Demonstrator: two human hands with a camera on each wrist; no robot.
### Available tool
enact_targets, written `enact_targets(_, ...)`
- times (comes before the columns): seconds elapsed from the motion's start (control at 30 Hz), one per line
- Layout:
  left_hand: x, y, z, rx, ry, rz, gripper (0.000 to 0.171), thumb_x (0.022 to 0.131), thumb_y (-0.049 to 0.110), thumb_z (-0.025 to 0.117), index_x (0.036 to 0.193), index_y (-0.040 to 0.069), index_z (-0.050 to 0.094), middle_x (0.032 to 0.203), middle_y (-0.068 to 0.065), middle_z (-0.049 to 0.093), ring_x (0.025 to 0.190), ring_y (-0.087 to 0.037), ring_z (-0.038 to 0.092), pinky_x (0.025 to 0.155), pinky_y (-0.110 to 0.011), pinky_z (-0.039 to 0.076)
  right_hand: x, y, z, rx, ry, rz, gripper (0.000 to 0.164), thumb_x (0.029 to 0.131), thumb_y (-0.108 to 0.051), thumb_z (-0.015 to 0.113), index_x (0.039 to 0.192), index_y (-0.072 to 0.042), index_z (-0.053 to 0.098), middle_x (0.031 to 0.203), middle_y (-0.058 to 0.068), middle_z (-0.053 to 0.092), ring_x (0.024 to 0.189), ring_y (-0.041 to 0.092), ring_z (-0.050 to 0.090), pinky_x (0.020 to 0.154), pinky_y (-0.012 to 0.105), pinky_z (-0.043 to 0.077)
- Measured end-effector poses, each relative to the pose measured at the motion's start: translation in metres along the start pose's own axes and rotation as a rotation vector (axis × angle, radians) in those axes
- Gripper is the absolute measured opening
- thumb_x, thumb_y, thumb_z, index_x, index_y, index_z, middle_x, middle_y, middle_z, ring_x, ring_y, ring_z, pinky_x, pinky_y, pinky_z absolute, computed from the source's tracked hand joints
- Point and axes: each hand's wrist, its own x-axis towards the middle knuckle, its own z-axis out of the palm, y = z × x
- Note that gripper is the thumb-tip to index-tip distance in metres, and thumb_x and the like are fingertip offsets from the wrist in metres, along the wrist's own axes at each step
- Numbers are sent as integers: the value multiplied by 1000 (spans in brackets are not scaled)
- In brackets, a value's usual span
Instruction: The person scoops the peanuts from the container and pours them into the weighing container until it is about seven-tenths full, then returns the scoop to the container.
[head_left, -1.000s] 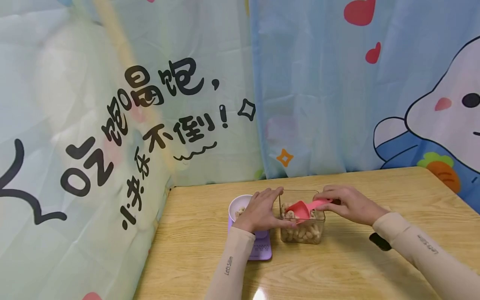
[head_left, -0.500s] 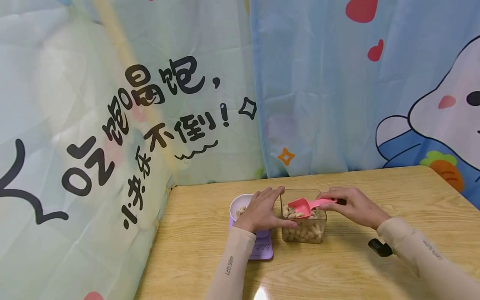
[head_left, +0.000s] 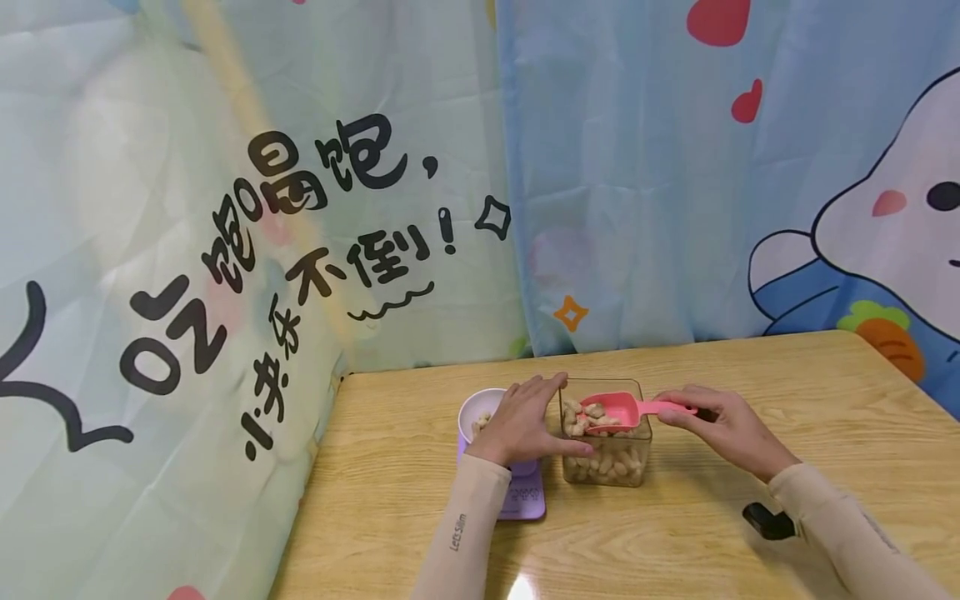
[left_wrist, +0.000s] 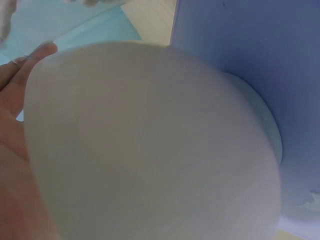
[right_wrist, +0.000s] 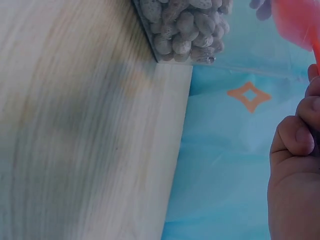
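My right hand [head_left: 723, 425] pinches the handle of a pink scoop [head_left: 624, 408], whose bowl lies over the peanuts inside a clear brownish box [head_left: 645, 458]. Several unshelled peanuts [head_left: 592, 414] are at the scoop's open left end. My left hand [head_left: 517, 423] holds the box's left side, thumb across the front and fingers at the back left corner. Behind that hand, a white bowl [head_left: 471, 408] with some peanuts sits on a purple kitchen scale [head_left: 525, 504]. In the left wrist view, the bowl's outside [left_wrist: 150, 140] fills most of the picture.
All this stands on a wooden table [head_left: 390, 500]. Printed curtains [head_left: 615, 183] hang along its back and left edges. A black device [head_left: 768, 521] shows below the right sleeve.
The right hand has moved right with the scoop, which has levelled from a tilted pose and now shows peanuts at its mouth. The left hand and the box have stayed in place.
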Motion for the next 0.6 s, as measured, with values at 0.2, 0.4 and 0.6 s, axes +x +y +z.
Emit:
enact_targets(0.2, -1, 1, 0, 3, -1, -13, 112, 73, 75, 75, 162, 25, 28, 158, 6, 41, 149, -23, 33, 123, -48, 21, -6, 5, -2, -7, -3, 11, 29, 101, -19, 66, 128, -9, 70, 110, 4, 69, 79, 17, 61, 61, 28, 53)
enact_targets(0.4, -4, 3, -2, 33, -11, -23, 114, 74, 76, 73, 163, 24, 25, 161, 3, 38, 150, -21, 29, 124, -47, 20, -10, 8, -3, -25, -1, 26, 30, 101, -21, 65, 129, -10, 70, 112, 3, 69, 84, 16, 63, 65, 27, 55)
enact_targets(0.6, -15, -2, -21, 32, 11, -72, 114, 75, 78, 70, 163, 23, 24, 162, 0, 35, 152, -23, 25, 125, -43, 12, -13, 7, -5, -30, 7, 33, 31, 101, -22, 66, 128, -9, 70, 108, 2, 69, 78, 16, 59, 60, 28, 52)
